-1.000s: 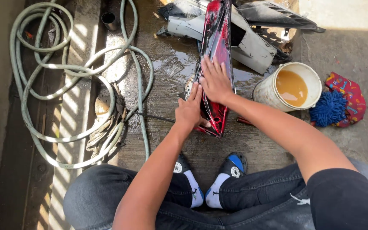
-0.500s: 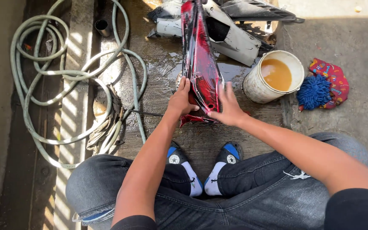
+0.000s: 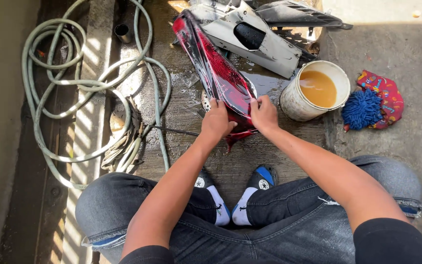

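A person crouches on a wet concrete floor [image 3: 191,146], both hands on a glossy red and black motorcycle body panel [image 3: 216,73] standing on edge before the feet. The left hand [image 3: 217,122] closes its fingers over the panel's near left edge; the right hand [image 3: 263,115] grips the near right edge, fingers curled around it. Just right of the panel sits a white bucket [image 3: 296,105] of brownish water, with a blue wash mitt [image 3: 361,108] beyond it. Grey panels [image 3: 264,46] lie at the floor's far edge, and a coiled green hose [image 3: 74,88] fills the left side.
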